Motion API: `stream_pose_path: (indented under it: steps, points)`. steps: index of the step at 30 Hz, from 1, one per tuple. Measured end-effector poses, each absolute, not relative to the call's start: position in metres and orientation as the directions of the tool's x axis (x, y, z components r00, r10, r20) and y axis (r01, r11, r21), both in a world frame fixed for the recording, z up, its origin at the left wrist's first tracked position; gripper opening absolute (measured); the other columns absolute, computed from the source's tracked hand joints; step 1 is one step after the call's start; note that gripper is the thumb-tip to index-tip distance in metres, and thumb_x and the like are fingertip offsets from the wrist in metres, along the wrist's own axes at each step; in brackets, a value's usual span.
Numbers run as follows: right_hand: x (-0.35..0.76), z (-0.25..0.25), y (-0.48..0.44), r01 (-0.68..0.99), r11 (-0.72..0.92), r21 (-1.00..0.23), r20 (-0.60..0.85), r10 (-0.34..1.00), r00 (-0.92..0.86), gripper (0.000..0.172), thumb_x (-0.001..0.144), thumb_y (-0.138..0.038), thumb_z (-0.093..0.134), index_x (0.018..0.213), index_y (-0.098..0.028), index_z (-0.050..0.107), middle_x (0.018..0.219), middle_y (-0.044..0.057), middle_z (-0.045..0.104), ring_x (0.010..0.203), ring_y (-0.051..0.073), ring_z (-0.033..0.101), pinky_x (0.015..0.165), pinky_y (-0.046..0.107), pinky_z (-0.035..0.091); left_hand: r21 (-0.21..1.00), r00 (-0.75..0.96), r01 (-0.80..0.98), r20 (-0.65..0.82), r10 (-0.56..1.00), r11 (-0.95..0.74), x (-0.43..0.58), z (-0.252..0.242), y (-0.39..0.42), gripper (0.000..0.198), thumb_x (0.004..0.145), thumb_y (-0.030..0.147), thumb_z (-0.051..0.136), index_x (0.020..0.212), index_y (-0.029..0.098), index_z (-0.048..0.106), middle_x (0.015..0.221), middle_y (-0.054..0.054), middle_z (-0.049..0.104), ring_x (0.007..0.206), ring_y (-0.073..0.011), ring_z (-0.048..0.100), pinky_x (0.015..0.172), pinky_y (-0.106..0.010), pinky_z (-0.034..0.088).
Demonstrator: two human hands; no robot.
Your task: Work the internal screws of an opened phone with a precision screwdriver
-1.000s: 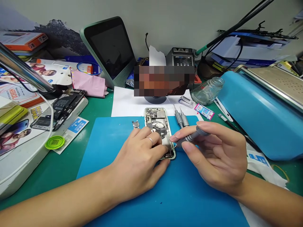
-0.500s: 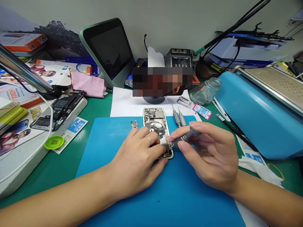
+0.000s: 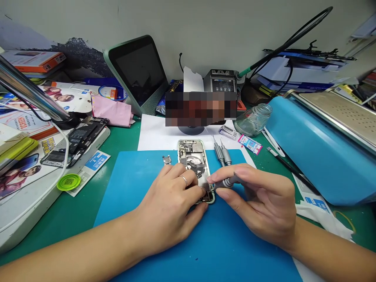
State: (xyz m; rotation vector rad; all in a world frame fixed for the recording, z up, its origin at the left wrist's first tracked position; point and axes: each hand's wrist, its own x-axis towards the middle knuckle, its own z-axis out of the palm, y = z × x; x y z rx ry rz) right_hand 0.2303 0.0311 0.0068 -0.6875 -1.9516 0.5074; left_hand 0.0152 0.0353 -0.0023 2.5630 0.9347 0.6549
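Note:
An opened smartphone [image 3: 198, 150] with a pale green frame lies on the blue mat, its inner parts exposed. My left hand [image 3: 173, 199], with a ring on one finger, grips the phone's lower left part; the thumb is at the bottom edge and the fingers bend over it. My right hand [image 3: 261, 201] is closed round a grey screwdriver [image 3: 225, 183], held nearly level with its front end at the phone's lower right edge. The exact tip contact is too small to make out. Two more grey screwdrivers [image 3: 222, 152] lie beyond my right hand. A small metal phone part [image 3: 166, 159] lies left of the phone.
The blue mat [image 3: 141, 172] covers the green table. A removed phone screen assembly [image 3: 78, 139] lies at left near a green lid [image 3: 68, 182]. Behind stand a tablet-like display [image 3: 136, 68] and a soldering station [image 3: 223, 82]. A glass jar [image 3: 255, 119] and a blue machine [image 3: 320, 152] are at right.
The view has tilted slightly upward. My right hand has tipped the screwdriver flatter, its back end lower. My left hand keeps its place on the phone.

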Motion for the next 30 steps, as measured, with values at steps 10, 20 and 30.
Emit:
stream_pose_path:
  steps: [10, 20, 30]
  points:
    - [0.2297, 0.0124, 0.0292, 0.273, 0.816, -0.510, 0.684, 0.577, -0.447, 0.080, 0.082, 0.008, 0.061, 0.149, -0.029, 0.040, 0.109, 0.008, 0.077, 0.095, 0.021, 0.077, 0.079, 0.037, 0.069, 0.459, 0.676, 0.514, 0.303, 0.672, -0.725, 0.0154, -0.0039, 0.0347, 0.017, 0.099, 0.029, 0.055, 0.092, 0.021, 0.068, 0.091, -0.004, 0.063, 0.085, -0.0222, 0.050, 0.074, -0.042, 0.035]
    - [0.2312, 0.0109, 0.0302, 0.325, 0.818, -0.475, 0.718, 0.573, -0.394, 0.075, 0.079, 0.006, 0.067, 0.143, -0.028, 0.050, 0.105, 0.007, 0.076, 0.094, 0.022, 0.076, 0.078, 0.037, 0.068, 0.450, 0.672, 0.517, 0.314, 0.671, -0.728, 0.0163, -0.0035, 0.0351, 0.018, 0.098, 0.028, 0.056, 0.085, 0.019, 0.065, 0.089, -0.004, 0.061, 0.083, -0.0216, 0.049, 0.071, -0.040, 0.032]
    - [0.2330, 0.0093, 0.0301, 0.311, 0.803, -0.508, 0.703, 0.596, -0.389, 0.079, 0.078, 0.006, 0.071, 0.146, -0.029, 0.048, 0.104, 0.006, 0.075, 0.092, 0.020, 0.076, 0.079, 0.036, 0.068, 0.464, 0.672, 0.514, 0.304, 0.675, -0.721, 0.0161, -0.0033, 0.0356, 0.017, 0.098, 0.027, 0.056, 0.087, 0.019, 0.066, 0.089, -0.004, 0.061, 0.083, -0.0214, 0.049, 0.072, -0.041, 0.033]
